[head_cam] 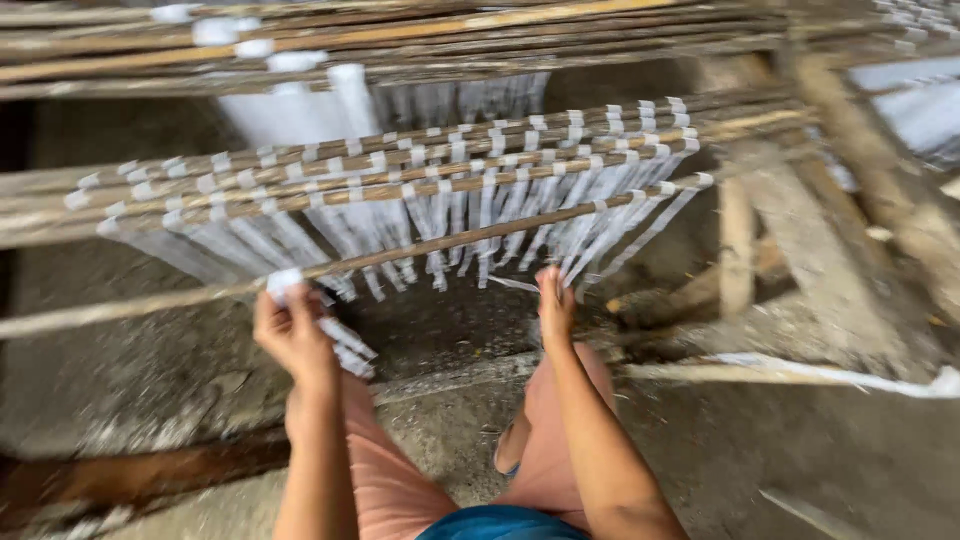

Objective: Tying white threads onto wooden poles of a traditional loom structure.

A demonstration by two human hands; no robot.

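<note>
White flat strips (pixel 470 215) hang in rows over thin bamboo poles (pixel 420 188), which lie side by side, slanting across the upper half of the head view. Each strip is folded over its pole, so both ends dangle below like pale ribbons. The nearest pole (pixel 470 236) runs just above the two raised hands. The left hand (pixel 292 335) is closed around the folded top of one strip (pixel 335 335) at that pole, fingers curled and thumb pressed on it; the strip's loose end trails down to the right of the palm. The right hand (pixel 554 305) reaches up to the hanging ends just below the same pole, fingers drawn together, but blur hides whether it pinches a strip or only touches one. More poles, some carrying white strips, are stacked along the top edge. A rough wooden frame (pixel 740 250) stands to the right. Below lies a grey concrete floor (pixel 820 460). The person's knees in salmon-pink shorts (pixel 385 480) show at the bottom, with a sandalled foot (pixel 508 452) between them. Nothing here carries a label, and no containers are in sight.
</note>
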